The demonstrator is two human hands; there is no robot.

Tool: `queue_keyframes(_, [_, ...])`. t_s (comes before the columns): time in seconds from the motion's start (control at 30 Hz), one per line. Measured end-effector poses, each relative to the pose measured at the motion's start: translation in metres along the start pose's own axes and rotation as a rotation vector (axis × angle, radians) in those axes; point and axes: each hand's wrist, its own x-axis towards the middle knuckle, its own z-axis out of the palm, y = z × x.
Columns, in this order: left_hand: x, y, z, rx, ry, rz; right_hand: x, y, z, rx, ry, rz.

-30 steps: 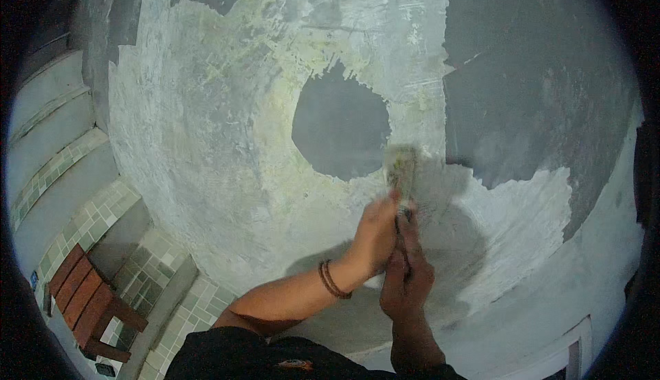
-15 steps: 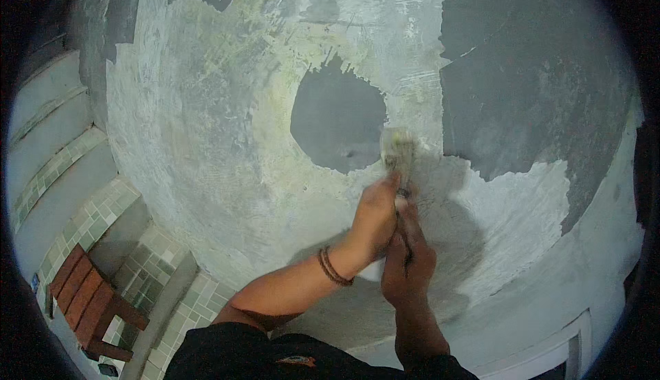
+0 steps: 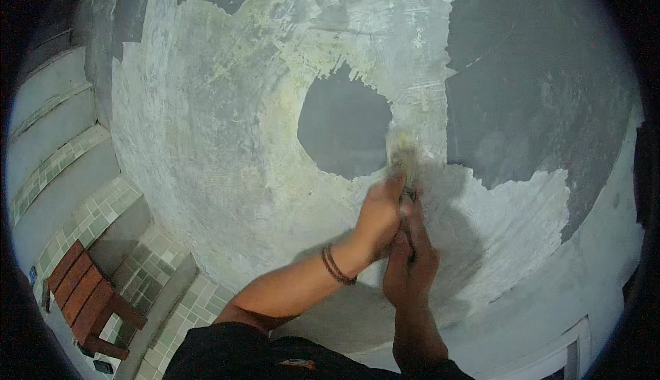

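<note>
A scraper [image 3: 402, 152] with a broad, pale, smeared blade is pressed flat-looking against the wall [image 3: 220, 146], its tip just right of a dark grey patch [image 3: 346, 124]. Motion blurs the blade. My left hand [image 3: 380, 218], with a brown cord bracelet at the wrist, is closed round the scraper's handle from the left. Close beside and slightly below it, my right hand [image 3: 412, 259] is wrapped round the lower handle. Most of the handle is hidden by my fingers. Whitish and yellowish peeled areas surround the dark patch.
Tiled stairs [image 3: 89, 208] rise along the left side, with a brown wooden stool [image 3: 82, 297] standing on them. A larger dark grey area [image 3: 529, 91] covers the wall at right. A pale frame [image 3: 574, 352] shows at lower right.
The view has shifted a little, so the wall sits slightly further right and lower. Both hands remain on the scraper, near the same patch edge.
</note>
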Motion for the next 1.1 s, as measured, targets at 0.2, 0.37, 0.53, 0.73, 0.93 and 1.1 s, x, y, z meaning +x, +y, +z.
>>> queue_keyframes(0.2, [0.001, -0.006, -0.001, 0.108, 0.058, 0.124, 0.002, 0.0, 0.0, -0.024, -0.005, -0.103])
queue_keyframes(0.37, [0.011, -0.01, -0.003, 0.213, 0.016, 0.417, 0.008, -0.005, -0.002, -0.003, -0.01, 0.031])
queue_keyframes(0.53, [0.005, -0.001, -0.001, 0.009, 0.031, 0.054, 0.011, -0.012, -0.001, -0.041, -0.005, 0.062])
queue_keyframes(0.73, [0.009, 0.005, -0.001, 0.167, -0.015, 0.209, 0.013, -0.014, -0.003, -0.057, -0.007, 0.088])
queue_keyframes(0.93, [0.003, 0.005, 0.002, -0.19, 0.004, -0.259, 0.016, -0.018, -0.004, -0.063, -0.009, 0.045])
queue_keyframes(1.1, [0.019, 0.002, 0.0, 0.293, -0.006, 0.549, 0.022, -0.006, -0.004, -0.013, 0.008, 0.031])
